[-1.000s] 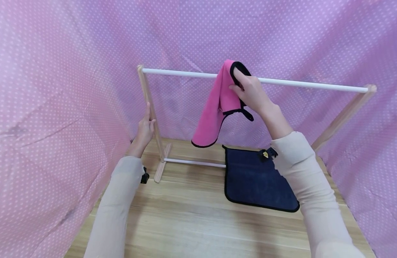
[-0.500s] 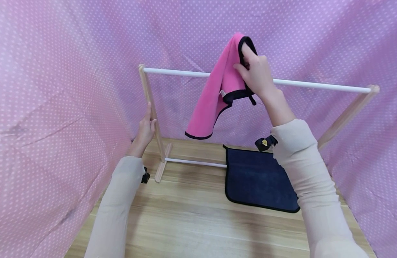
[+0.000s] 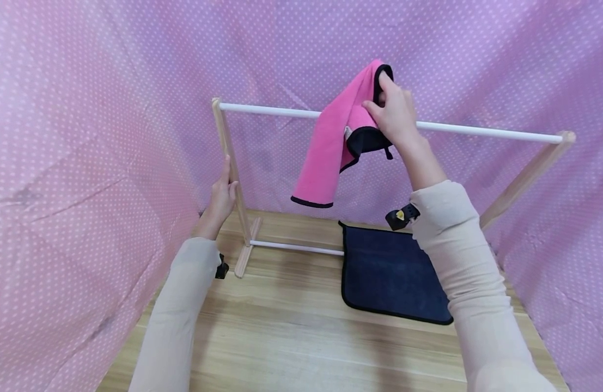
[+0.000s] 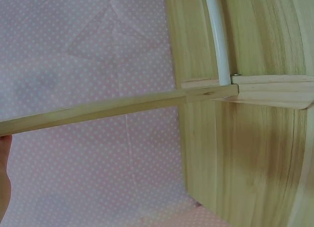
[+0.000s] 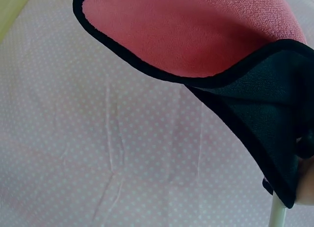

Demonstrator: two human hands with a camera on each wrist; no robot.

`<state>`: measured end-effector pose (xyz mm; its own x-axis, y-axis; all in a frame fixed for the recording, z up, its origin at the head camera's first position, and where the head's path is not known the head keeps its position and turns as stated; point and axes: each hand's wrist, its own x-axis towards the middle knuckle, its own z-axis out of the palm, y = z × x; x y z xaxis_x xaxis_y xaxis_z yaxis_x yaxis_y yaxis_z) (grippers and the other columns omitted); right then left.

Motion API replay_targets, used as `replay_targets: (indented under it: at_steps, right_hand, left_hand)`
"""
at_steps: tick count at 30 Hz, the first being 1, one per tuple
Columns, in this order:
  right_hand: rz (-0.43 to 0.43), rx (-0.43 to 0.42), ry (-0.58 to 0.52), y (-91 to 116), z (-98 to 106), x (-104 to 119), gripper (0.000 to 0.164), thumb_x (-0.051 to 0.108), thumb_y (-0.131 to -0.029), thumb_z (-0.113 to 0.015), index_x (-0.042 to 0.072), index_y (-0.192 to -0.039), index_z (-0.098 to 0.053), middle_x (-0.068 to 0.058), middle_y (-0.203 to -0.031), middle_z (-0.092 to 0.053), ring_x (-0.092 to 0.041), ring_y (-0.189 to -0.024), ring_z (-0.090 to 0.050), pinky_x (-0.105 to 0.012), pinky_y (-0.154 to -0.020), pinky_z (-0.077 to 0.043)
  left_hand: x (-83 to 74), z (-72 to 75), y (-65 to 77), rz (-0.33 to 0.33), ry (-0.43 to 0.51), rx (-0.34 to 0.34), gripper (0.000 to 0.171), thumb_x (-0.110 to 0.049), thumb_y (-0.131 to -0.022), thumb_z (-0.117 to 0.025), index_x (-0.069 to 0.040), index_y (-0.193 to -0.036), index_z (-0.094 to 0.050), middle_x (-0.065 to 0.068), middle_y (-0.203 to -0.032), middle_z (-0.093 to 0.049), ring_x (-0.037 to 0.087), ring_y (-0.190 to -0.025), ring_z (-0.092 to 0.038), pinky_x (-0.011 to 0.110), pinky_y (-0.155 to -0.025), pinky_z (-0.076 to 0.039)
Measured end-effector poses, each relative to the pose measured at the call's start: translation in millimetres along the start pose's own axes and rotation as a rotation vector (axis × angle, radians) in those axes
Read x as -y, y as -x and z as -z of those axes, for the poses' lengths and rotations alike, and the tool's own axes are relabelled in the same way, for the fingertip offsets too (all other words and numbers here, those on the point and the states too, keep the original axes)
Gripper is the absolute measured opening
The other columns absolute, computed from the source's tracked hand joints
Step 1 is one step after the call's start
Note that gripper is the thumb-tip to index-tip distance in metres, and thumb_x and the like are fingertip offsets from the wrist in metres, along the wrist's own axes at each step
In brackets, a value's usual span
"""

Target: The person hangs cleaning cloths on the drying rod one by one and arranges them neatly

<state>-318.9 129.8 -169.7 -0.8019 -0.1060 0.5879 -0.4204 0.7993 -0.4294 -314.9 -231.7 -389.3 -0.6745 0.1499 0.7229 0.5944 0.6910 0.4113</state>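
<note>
A pink towel point(image 3: 326, 147) with black edging, dark on its reverse, hangs from my right hand point(image 3: 396, 111), which pinches it by its upper right edge. It crosses in front of the white top bar point(image 3: 477, 129) of a drying rack and bends at the bar's height, its lower end hanging below. In the right wrist view, the towel's dark underside point(image 5: 265, 104) shows, folded beneath the pink face. My left hand point(image 3: 221, 198) holds the rack's left wooden post point(image 3: 224, 130), thumb on its near side and index finger stretched up along it. Only a sliver of that hand shows in the left wrist view.
A dark blue towel point(image 3: 394, 277) with black edging hangs over the rack's lower right, covering part of the lower bar point(image 3: 296, 247). The right post point(image 3: 527, 177) slants down behind my sleeve. Pink dotted curtain point(image 3: 110, 136) surrounds the wooden table point(image 3: 281, 337).
My right hand has raised the pink towel from bar level to above the bar, then shifted it slightly right and down. The left hand stays at the post.
</note>
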Motion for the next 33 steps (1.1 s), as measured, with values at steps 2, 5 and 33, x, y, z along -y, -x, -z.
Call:
replay_targets:
  at_steps: [2, 5, 33]
  right_hand:
    - [-0.01, 0.001, -0.006, 0.3, -1.7, 0.0, 0.025, 0.018, -0.085, -0.061, 0.004, -0.09, -0.042, 0.009, -0.048, -0.031, -0.019, -0.059, -0.03, -0.028, -0.05, -0.021]
    - [-0.024, -0.004, -0.012, 0.4, -3.5, 0.3, 0.025, 0.02, -0.085, -0.061, 0.004, -0.091, -0.042, 0.01, -0.048, -0.03, -0.019, -0.059, -0.03, -0.028, -0.051, -0.021]
    - [-0.067, -0.025, -0.018, 6.8, -6.4, 3.2, 0.025, 0.021, -0.087, -0.059, 0.004, -0.098, -0.045, -0.002, -0.064, -0.046, -0.025, -0.071, -0.044, -0.032, -0.056, -0.03]
  left_hand:
    - [0.4, 0.5, 1.6, 0.021, 0.011, 0.008, 0.066, 0.004, -0.092, -0.043, -0.01, -0.146, -0.007, 0.044, -0.107, -0.048, 0.05, -0.087, -0.057, 0.052, -0.079, -0.051]
    - [0.0, 1.8, 3.9, 0.064, 0.017, 0.034, 0.068, 0.007, -0.091, -0.043, -0.008, -0.146, -0.006, 0.045, -0.111, -0.046, 0.051, -0.09, -0.057, 0.052, -0.079, -0.051]
    - [-95.9, -16.1, 50.9, 0.418, 0.46, 0.324, 0.046, -0.011, -0.094, -0.048, -0.002, -0.138, -0.036, 0.026, -0.133, -0.043, 0.04, -0.111, -0.051, 0.05, -0.092, -0.045]
